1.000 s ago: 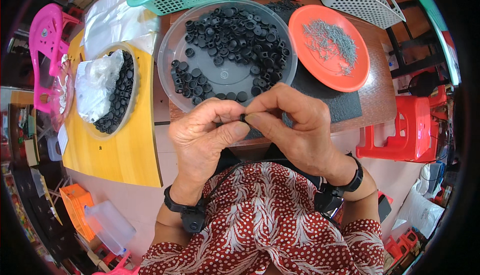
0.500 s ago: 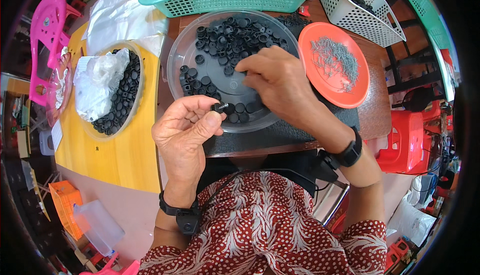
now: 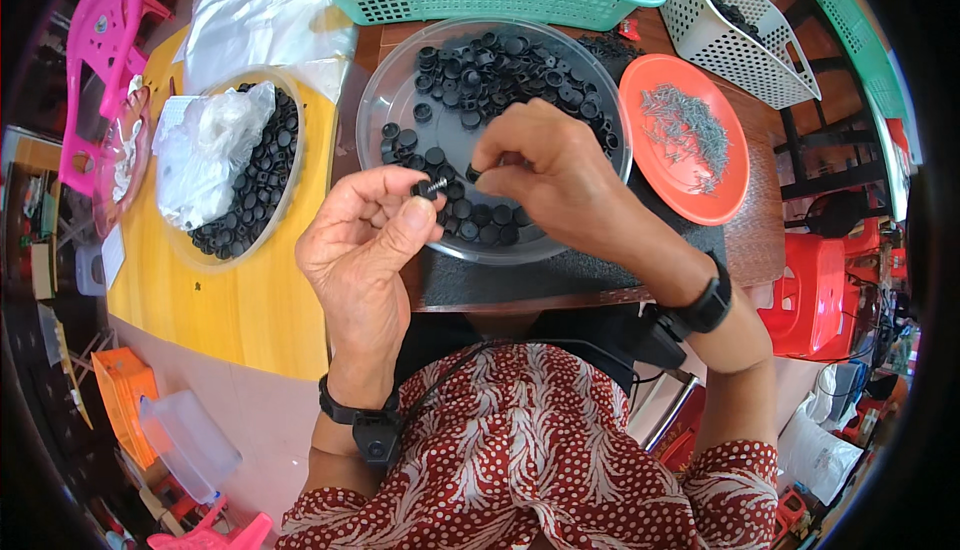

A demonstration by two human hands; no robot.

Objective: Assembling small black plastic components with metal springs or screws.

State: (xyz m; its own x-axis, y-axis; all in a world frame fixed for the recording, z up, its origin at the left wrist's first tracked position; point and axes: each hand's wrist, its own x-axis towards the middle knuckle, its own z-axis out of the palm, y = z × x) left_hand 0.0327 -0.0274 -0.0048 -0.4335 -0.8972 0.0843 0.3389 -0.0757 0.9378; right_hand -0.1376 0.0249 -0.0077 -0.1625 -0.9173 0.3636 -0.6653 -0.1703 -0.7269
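Between thumb and fingers, my left hand (image 3: 365, 225) grips a small black part (image 3: 424, 190) with a silver screw (image 3: 438, 185) sticking out of it to the right. Close by on the right, my right hand (image 3: 545, 155) pinches a black cap (image 3: 473, 174), partly hidden by the fingers. The two pieces are apart. Both hands are over the near half of a round clear tub (image 3: 363, 115). Loose black caps (image 3: 510, 60) are heaped at its far side, and more caps (image 3: 487, 225) lie along its near side and left.
An orange-red plate of screws (image 3: 690, 130) lies right of the tub. Behind stand a green basket (image 3: 490, 0) and a white perforated basket (image 3: 735, 45). On the yellow table at left, another tub of black caps (image 3: 255, 200) is partly covered by a plastic bag (image 3: 205, 170).
My right hand has drawn nearer to my left and now shows a black cap between its fingers. My left hand keeps its part and screw. The whole view has shifted slightly.
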